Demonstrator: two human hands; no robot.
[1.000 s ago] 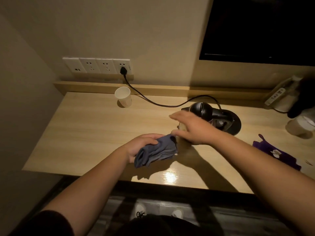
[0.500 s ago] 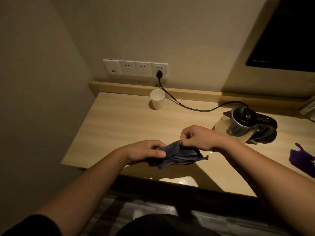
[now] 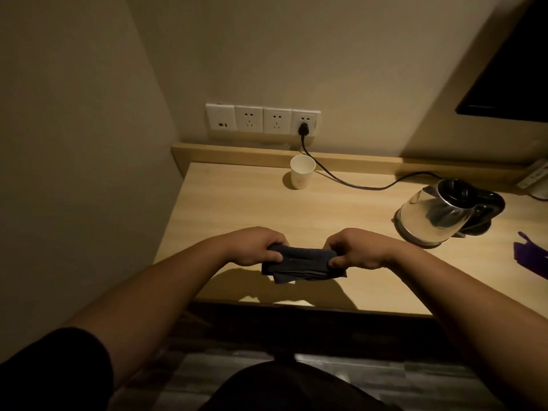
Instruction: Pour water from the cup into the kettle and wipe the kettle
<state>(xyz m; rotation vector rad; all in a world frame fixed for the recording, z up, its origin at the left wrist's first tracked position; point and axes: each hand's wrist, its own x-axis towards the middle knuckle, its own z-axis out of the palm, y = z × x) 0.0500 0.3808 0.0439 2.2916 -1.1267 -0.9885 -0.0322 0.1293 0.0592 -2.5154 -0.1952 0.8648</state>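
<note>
Cloth (image 3: 302, 264) stretches between 2 hands just above the front edge of the wooden desk (image 3: 237, 209), folded into a dark band whose long axis runs left to right. The left hand (image 3: 255, 247) pinches its left end and the right hand (image 3: 354, 249) pinches its right end, both clenched on the fabric. The kettle (image 3: 439, 215) stands to the right of the grip and a little farther back, apart from the cloth, so the right hand is the nearer one for any wiping stroke. Its lid looks closed, and its glass body seems to sit beside its dark base. The paper cup (image 3: 302, 175) stands upright at the back near the wall, well apart from both hands. A black cord (image 3: 355, 185) runs from the wall sockets (image 3: 262, 120) towards the kettle. Lighting is dim, with a purple item (image 3: 532, 256) at the right edge.
</note>
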